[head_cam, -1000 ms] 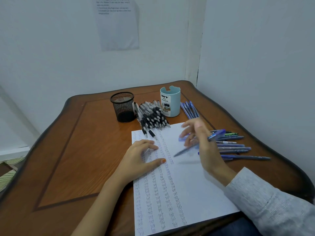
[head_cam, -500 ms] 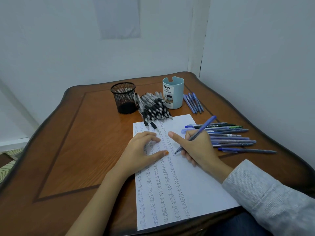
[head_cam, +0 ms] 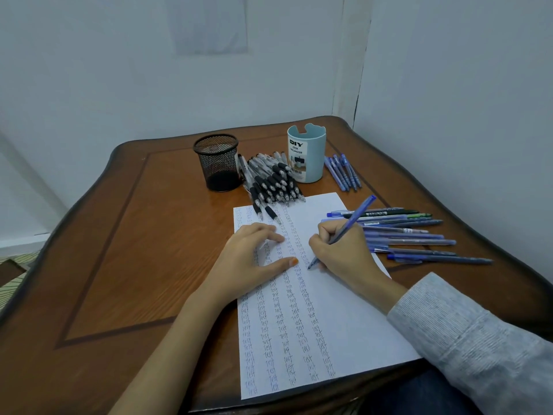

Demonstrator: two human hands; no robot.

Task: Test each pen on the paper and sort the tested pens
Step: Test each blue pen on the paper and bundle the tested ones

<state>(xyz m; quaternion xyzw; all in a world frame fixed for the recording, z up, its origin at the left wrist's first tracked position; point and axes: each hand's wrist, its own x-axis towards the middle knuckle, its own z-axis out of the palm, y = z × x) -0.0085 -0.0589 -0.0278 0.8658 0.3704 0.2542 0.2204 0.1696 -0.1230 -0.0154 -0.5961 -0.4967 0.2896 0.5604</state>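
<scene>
Paper (head_cam: 344,330) is lying on the table (head_cam: 125,265), near edge, right of centre. Mesh holder (head_cam: 217,163) is standing behind its far left corner, desk organizer (head_cam: 308,157) to the right, pen pile (head_cam: 269,181) lying between them, overlapping the paper's far edge. Short pen row (head_cam: 342,172) is lying right of the organizer. Pen spread (head_cam: 413,238) is lying just right of the paper. Left hand (head_cam: 248,262) is resting on the paper; right hand (head_cam: 341,250) beside it is holding a pen (head_cam: 356,218), tip touching the paper.
</scene>
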